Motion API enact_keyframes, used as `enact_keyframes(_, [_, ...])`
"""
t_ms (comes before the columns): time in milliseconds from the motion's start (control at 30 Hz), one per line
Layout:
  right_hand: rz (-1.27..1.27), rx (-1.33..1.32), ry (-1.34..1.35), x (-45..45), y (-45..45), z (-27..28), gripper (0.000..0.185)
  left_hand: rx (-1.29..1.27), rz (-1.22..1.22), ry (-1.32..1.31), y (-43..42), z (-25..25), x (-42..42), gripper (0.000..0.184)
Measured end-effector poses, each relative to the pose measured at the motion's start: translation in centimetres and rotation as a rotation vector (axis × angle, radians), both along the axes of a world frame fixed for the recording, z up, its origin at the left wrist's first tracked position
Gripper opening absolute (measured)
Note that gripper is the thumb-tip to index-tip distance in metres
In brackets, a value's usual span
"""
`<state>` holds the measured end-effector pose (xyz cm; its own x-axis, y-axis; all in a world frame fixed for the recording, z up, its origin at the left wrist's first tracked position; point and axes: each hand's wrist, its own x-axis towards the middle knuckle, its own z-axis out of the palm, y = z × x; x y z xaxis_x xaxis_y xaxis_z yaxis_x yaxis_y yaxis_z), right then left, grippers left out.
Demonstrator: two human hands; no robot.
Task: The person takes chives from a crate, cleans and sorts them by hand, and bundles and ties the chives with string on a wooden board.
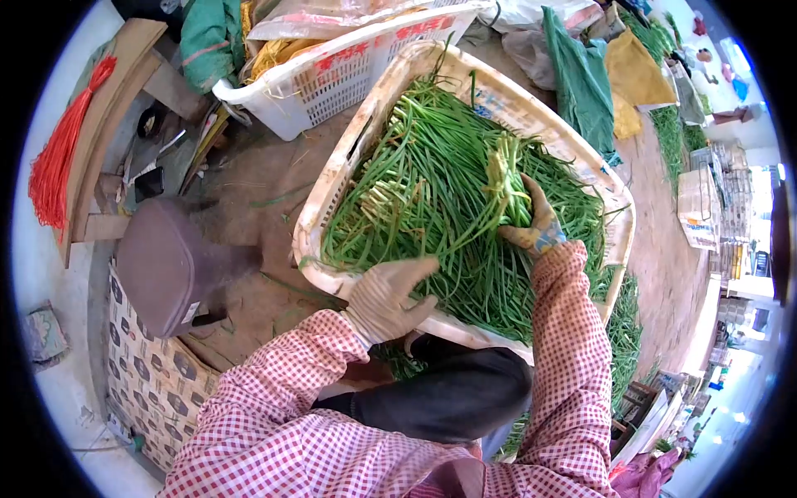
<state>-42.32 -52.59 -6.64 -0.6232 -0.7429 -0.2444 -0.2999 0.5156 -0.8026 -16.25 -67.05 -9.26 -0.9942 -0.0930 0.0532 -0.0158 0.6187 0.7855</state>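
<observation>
Gripping 1 bunch of green stalks within the curled right hand; holding nothing in the half-spread left hand; beside 1 heaped crate, with 1 white crate beyond.

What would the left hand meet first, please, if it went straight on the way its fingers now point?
Most likely the left hand would meet the green leaves in the white crate, just ahead of it, though its height above them is hard to judge.

left hand: spread loosely | right hand: curled, gripping
</observation>
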Motion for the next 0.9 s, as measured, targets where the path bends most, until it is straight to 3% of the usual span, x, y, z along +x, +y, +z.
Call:
enact_keyframes(67, [-0.001, -0.078, 0.045, 0.7, 1.2, 0.0, 0.092, 0.437, 0.352, 0.387, 1.5, -1.1, -0.8, 0.093])
enact_keyframes(100, [-0.003, -0.075, 0.051, 1.5, 1.6, 0.2, 0.092, 0.484, 0.273, 0.304, 1.2, -0.6, -1.8, 0.126])
enact_keyframes(167, [-0.007, -0.091, -0.039, 4.8, 0.7, 2.2, 0.092, 0.543, 0.299, 0.358, 1.5, -0.6, -4.4, 0.127])
enact_keyframes(200, [0.077, -0.001, 0.056, 5.8, 0.5, 1.8, 0.087, 0.594, 0.33, 0.419, 1.9, -0.6, -5.9, 0.128])
enact_keyframes(233, [0.172, 0.059, 0.158, 6.6, 0.3, 1.2, 0.087, 1.07, 0.347, 0.442, 3.0, -0.9, -7.4, 0.126])
enact_keyframes(267, [0.268, 0.118, 0.26, 7.3, 0.2, 0.4, 0.086, 1.134, 0.444, 0.484, 3.4, -1.3, -8.7, 0.108])
enact_keyframes(333, [0.178, 0.157, 0.212, 8.2, 0.4, -1.5, 0.088, 1.504, 0.506, 0.346, 3.3, -1.1, -10.3, 0.083])
enact_keyframes(367, [0.192, 0.173, 0.251, 8.1, 0.5, -2.0, 0.091, 1.504, 0.537, 0.352, 3.3, -0.9, -10.4, 0.061])
enact_keyframes(467, [0.242, 0.294, 0.272, 8.4, 0.1, -0.1, 0.093, 1.645, 0.636, 0.249, 3.0, -0.2, -10.4, 0.047])
enact_keyframes(500, [0.263, 0.357, 0.203, 8.2, -0.3, 1.4, 0.092, 1.582, 0.705, 0.273, 2.8, 0.4, -10.3, 0.04])
enact_keyframes(600, [0.382, 0.327, 0.399, 7.4, 0.1, 5.0, 0.089, 1.586, 0.738, 0.343, 2.6, -0.4, -10.4, 0.038])
enact_keyframes(667, [0.222, 0.267, 0.526, 7.1, 1.0, 6.0, 0.088, 1.547, 0.764, 0.319, 2.3, -1.1, -10.2, 0.037])
enact_keyframes(733, [0.126, -0.01, 0.706, 6.8, 1.4, 6.8, 0.088, 1.43, 0.774, 0.307, 2.3, -0.4, -9.7, 0.037])
enact_keyframes(800, [0.098, -0.083, 0.724, 6.9, 0.8, 7.5, 0.096, 1.419, 0.744, 0.312, 2.7, -0.1, -9.4, 0.038])
enact_keyframes(867, [0.228, -0.106, 0.741, 7.9, -0.7, 9.4, 0.108, 1.448, 0.684, 0.324, 3.4, 0.6, -9.4, 0.039])
enact_keyframes(900, [0.268, -0.014, 0.666, 8.3, -0.9, 9.3, 0.113, 1.456, 0.666, 0.305, 3.7, 1.3, -9.3, 0.037])
